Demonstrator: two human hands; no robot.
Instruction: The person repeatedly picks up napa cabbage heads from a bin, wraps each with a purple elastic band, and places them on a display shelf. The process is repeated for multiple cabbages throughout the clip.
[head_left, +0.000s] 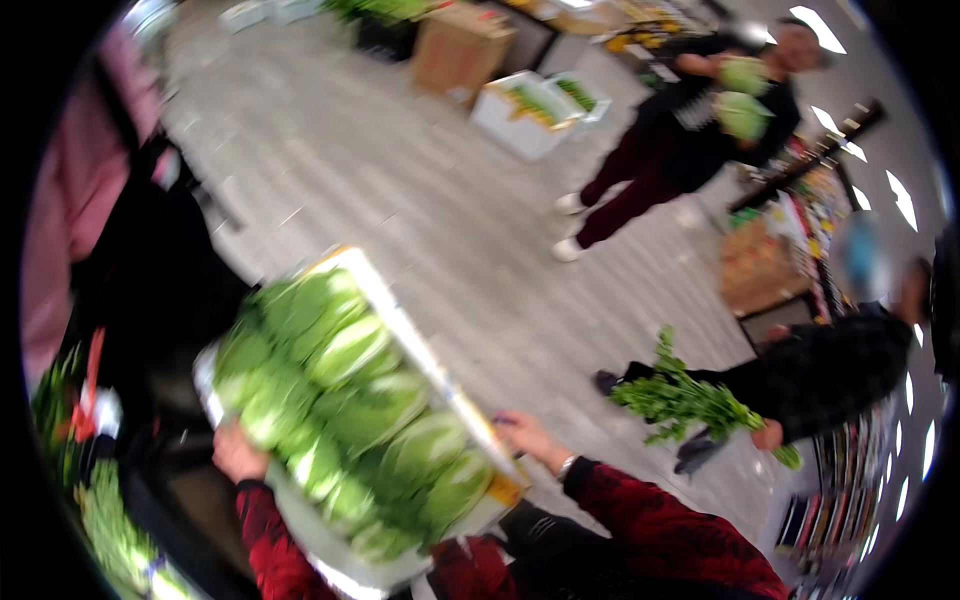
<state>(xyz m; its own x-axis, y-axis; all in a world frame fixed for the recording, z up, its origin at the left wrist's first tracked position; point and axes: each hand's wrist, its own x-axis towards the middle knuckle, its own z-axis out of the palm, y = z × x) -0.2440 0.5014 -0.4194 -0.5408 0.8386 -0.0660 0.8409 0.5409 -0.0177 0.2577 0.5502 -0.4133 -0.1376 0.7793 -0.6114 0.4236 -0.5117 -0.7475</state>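
Observation:
A white foam box (390, 296) packed with green heads of napa cabbage (371, 412) lies before me, tilted in the view. At its left side is my left hand (240, 450), against the wall and the cabbages, its fingertips partly hidden. My right hand (531, 439) is beside the box's right edge near the lower corner, with something small and purple at the fingers; whether it grips the edge is blurred. Both sleeves are red and black. Yellow tape (506, 489) marks the near corner of the box.
A person (675, 127) stands ahead holding round green cabbages. Another person (825, 375) at right holds leafy celery (690, 401). Someone in pink (90, 165) is close at left. Foam boxes of vegetables (525, 120) and a cardboard box (459, 52) stand on the floor. Leafy vegetables (112, 517) lie lower left.

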